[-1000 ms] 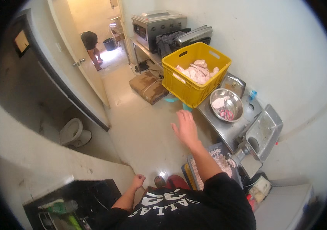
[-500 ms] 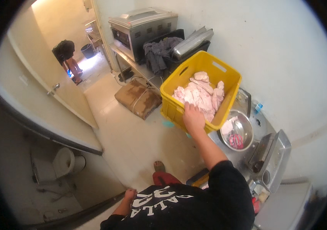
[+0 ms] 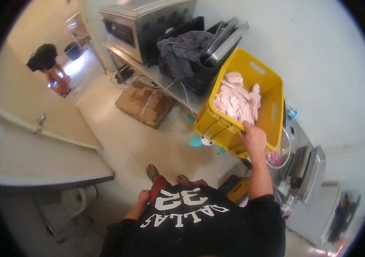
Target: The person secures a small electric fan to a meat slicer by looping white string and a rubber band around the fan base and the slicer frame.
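A yellow plastic crate (image 3: 272, 88) is tilted at the right, over the edge of a worktop. Pale pink pieces of raw meat (image 3: 236, 102) are heaped inside it. My right hand (image 3: 254, 138) grips the crate's near rim, fingers curled over the edge close to the meat. At my left thigh hangs my left hand (image 3: 144, 196), loosely closed, with nothing visible in it. Beside the crate's lower right side, partly covered by it, is a round steel bowl (image 3: 281, 160) with something pink and patterned in it.
A steel machine (image 3: 141, 25) and a black bin with grey cloth (image 3: 186, 47) stand on a bench ahead. A tied brown carton (image 3: 144, 104) lies on the floor. Steel trays (image 3: 313, 171) sit at right. A door (image 3: 41, 118) stands left; another person (image 3: 47, 64) bends beyond it.
The crate has shifted right and tilts more, covering more of the bowl. My right hand has moved right along with the crate's rim, and the view has turned.
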`<control>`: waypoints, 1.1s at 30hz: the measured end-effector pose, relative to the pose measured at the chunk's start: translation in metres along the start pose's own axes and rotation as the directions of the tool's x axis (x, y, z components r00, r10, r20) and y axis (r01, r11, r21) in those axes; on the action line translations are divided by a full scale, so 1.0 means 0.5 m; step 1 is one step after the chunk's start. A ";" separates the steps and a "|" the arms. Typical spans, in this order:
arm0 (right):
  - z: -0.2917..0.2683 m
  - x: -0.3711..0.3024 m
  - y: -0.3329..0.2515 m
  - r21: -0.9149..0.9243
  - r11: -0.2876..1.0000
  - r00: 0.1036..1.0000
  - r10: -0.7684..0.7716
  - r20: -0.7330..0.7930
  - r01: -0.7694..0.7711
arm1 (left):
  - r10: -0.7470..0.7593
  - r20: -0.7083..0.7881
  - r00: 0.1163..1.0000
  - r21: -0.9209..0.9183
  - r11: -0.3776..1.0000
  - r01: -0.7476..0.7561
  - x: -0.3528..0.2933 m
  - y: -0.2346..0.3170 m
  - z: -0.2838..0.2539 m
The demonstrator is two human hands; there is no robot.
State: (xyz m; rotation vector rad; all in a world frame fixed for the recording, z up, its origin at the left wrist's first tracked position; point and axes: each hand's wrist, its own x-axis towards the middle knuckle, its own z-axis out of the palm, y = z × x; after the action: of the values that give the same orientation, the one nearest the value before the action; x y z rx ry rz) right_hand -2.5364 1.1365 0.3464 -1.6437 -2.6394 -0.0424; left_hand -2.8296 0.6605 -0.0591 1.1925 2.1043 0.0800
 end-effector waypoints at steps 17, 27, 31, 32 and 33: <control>0.047 0.256 0.118 -0.063 0.971 0.973 0.226 -0.057 -0.229 | -0.255 0.273 0.928 -0.773 0.516 0.369 0.275 -0.048 -0.425; 0.047 0.233 0.030 -0.026 0.897 0.776 0.367 -0.512 -0.441 | 0.178 0.349 0.920 -0.394 0.919 -0.029 0.353 0.124 -0.449; 0.233 0.114 -0.090 0.525 0.765 0.485 0.643 -0.593 -0.373 | 0.097 0.284 0.954 -0.556 0.827 0.081 0.436 0.040 -0.388; 0.306 0.073 -0.126 0.752 0.426 0.414 0.883 -0.223 -0.502 | 0.079 0.298 0.951 -0.565 0.818 0.109 0.440 0.046 -0.393; 0.377 0.049 -0.145 0.861 0.022 0.330 0.928 0.171 -0.508 | 0.047 0.308 0.950 -0.565 0.812 0.143 0.444 0.041 -0.398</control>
State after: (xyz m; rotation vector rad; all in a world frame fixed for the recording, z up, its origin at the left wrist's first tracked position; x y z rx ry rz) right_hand -2.6149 1.1339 0.1587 -1.9676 -0.7308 0.6502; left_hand -3.0067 0.8984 -0.0237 0.7169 1.6497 0.4561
